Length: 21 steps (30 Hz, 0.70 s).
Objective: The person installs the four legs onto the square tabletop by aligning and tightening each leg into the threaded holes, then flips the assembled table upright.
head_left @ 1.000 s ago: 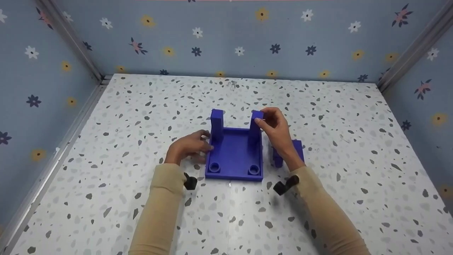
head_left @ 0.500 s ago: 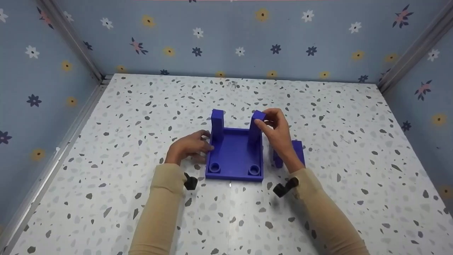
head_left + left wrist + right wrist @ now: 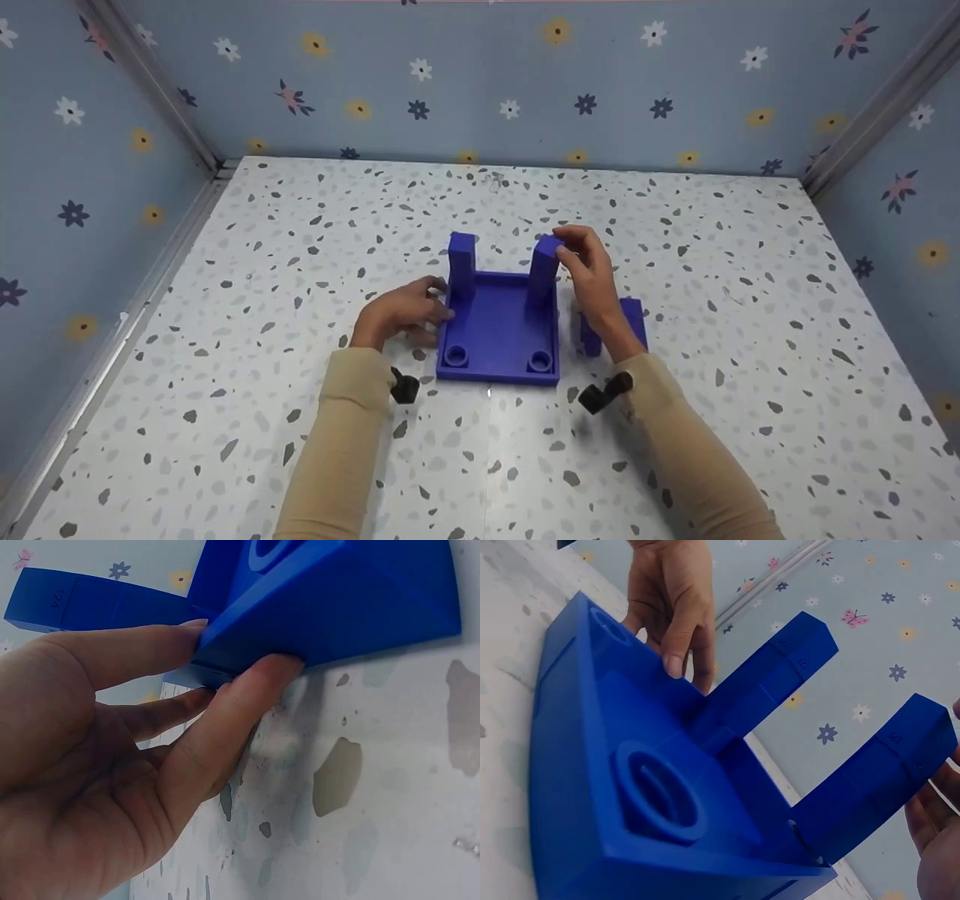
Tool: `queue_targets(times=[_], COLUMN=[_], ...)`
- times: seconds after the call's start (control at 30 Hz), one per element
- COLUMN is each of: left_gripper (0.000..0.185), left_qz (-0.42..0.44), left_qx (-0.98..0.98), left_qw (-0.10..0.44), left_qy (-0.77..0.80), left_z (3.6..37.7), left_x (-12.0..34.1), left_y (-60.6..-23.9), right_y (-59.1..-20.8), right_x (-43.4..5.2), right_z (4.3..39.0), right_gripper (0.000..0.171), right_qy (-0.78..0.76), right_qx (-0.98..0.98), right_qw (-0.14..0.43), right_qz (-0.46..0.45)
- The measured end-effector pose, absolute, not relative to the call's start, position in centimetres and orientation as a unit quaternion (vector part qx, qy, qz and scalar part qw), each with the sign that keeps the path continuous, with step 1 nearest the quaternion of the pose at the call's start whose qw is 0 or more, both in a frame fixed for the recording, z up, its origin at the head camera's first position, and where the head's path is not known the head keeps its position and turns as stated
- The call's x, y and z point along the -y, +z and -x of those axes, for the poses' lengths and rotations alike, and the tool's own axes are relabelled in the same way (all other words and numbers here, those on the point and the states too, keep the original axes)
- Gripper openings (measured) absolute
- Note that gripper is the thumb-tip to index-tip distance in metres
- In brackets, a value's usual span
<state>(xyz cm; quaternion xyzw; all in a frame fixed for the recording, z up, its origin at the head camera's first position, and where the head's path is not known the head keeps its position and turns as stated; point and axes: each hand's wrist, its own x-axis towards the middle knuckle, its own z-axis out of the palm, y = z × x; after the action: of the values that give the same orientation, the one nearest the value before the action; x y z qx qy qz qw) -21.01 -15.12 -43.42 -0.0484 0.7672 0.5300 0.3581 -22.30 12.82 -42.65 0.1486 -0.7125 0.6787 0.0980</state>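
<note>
While two blue posts already stand upright at the far corners of the blue tray (image 3: pixel 498 330), the two round sockets at its near corners remain bare, so by my judgement the work is about halfway: a spare blue block (image 3: pixel 632 319) lies on the speckled table (image 3: pixel 675 247) just right of the tray, partly behind the right wrist. From the head camera, the right hand (image 3: pixel 591 274) sits at the top of the right post (image 3: pixel 543 266), fingers curled round its upper end from the outer side, so the post lies inside that grasp and upright. The left hand (image 3: pixel 405 309) rests against the tray's left wall, below the left post (image 3: pixel 461 262), fingers loosely bent against the edge. From the left wrist camera, the left fingers (image 3: pixel 217 727) press on the tray's lower corner (image 3: pixel 330 607), thumb above and a finger underneath, a light pinch on the rim rather than a closed fist. From the right wrist camera, the tray floor (image 3: pixel 630 765) fills the frame with one empty socket (image 3: pixel 660 799) up close; the right post (image 3: pixel 877 772) runs to the palm at the frame's edge, where the fingertips themselves are out of sight.
</note>
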Motion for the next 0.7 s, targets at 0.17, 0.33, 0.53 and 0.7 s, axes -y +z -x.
queue_targets(times=[0.17,0.33,0.53,0.7], left_gripper=[0.059,0.056,0.056,0.055], left_qz=[0.048,0.046,0.039,0.025], left_qx=[-0.767,-0.774,-0.784,-0.792], left_qw=[0.357,0.352,0.342,0.344], left_qy=[0.53,0.524,0.517,0.504], left_z=[20.9,20.9,21.1,21.2], left_x=[15.1,15.0,15.0,15.0], left_y=[-43.5,-43.2,-43.7,-43.6], right_y=[-42.4,-42.3,-42.3,-42.3], right_x=[-13.3,-13.6,-13.6,-13.6], right_z=[23.1,23.5,23.8,23.7], right_gripper=[0.03,0.033,0.035,0.033], right_qy=[0.708,0.748,0.757,0.767], right_qx=[0.683,0.632,0.618,0.606], right_qw=[0.051,-0.019,-0.047,-0.051], right_qz=[-0.174,-0.202,-0.206,-0.203])
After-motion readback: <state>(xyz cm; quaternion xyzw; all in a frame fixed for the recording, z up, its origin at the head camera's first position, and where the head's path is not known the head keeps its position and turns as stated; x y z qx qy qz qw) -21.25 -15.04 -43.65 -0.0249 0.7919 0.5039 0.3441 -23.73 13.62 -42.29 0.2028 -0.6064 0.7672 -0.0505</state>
